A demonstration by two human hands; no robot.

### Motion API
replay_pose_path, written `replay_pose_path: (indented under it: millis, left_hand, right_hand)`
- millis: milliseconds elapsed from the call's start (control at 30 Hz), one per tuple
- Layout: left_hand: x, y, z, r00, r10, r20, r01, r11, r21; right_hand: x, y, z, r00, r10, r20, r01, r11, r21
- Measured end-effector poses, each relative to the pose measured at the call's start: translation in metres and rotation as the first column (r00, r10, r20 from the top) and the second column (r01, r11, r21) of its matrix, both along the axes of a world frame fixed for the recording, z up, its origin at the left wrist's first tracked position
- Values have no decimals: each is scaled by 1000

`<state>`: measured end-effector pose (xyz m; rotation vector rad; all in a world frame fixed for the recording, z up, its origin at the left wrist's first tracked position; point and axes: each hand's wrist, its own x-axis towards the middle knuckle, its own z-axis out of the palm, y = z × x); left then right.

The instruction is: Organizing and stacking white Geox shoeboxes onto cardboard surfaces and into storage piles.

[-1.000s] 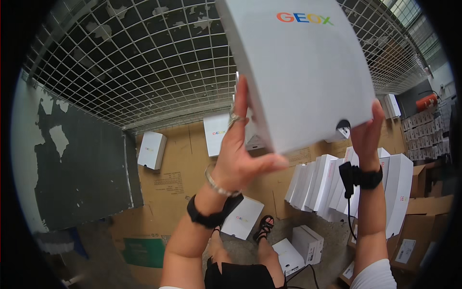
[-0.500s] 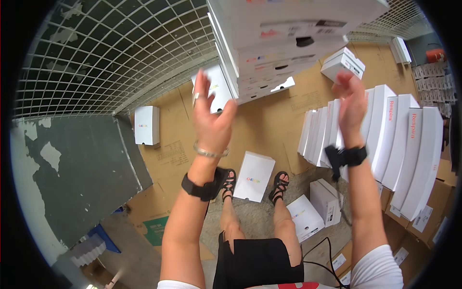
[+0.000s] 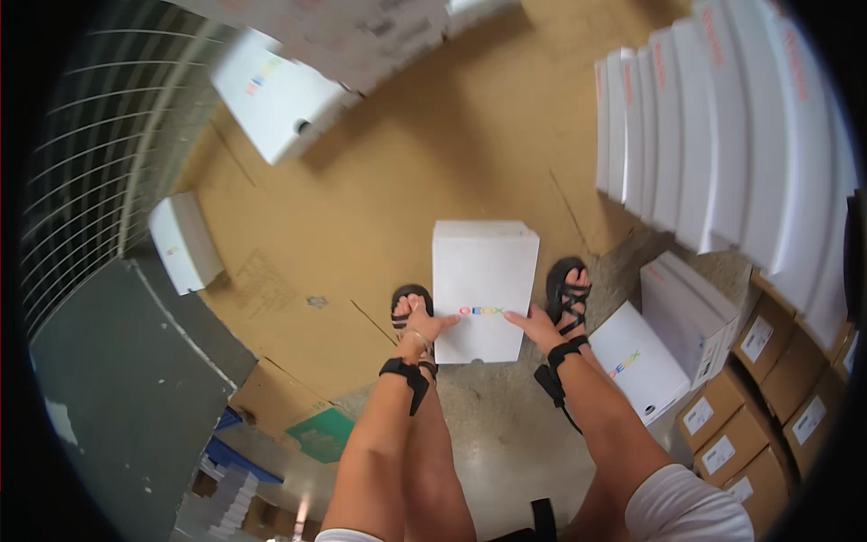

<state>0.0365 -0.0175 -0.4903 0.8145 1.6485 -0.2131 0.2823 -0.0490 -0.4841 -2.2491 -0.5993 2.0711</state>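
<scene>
A white shoe box (image 3: 483, 262) with coloured lettering lies between my two sandalled feet. On its left side, near the front end, my left hand (image 3: 422, 327) grips it with the thumb over the lid. My right hand (image 3: 539, 327) holds the opposite side in the same way, thumb on top. The fingers under and along the sides are mostly hidden. I cannot tell whether the box is lifted off the floor.
A tall stack of white boxes (image 3: 334, 36) stands ahead, beside a single white box (image 3: 271, 99). Another box (image 3: 185, 244) lies by the wire mesh (image 3: 90, 154). White boxes (image 3: 691, 135) form a long row at right, above brown cartons (image 3: 722, 425). Two more boxes (image 3: 637, 357) sit by my right foot.
Both hands have come down from in front of the tall stack and taken hold of the shoe box between my feet. The view has tilted down toward the floor.
</scene>
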Motion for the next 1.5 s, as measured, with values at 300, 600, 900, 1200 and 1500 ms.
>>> replay_pose_path:
  millis: [300,600,900,1200,1500]
  left_hand:
    - [13,41,79,793,499,351,-459,867,-196]
    - [19,151,276,678,680,280,-560,724,-402]
    - [-46,57,452,371,809,456,-852,492,-180]
    - [-104,46,694,285,219,933,-936,273,222]
    - [-49,335,730,591,-249,767,-743,203,638]
  right_hand:
    - [34,59,59,911,-341,-232,253,906,-338]
    - [32,172,246,832,-379,-404,319,924,-211]
    - [-33,137,431,704,-398,-588,343,916,-208]
    - [-72,260,722,575,735,-361,170,324,931]
    - [-47,456,761,836,186,-516,445,322,836]
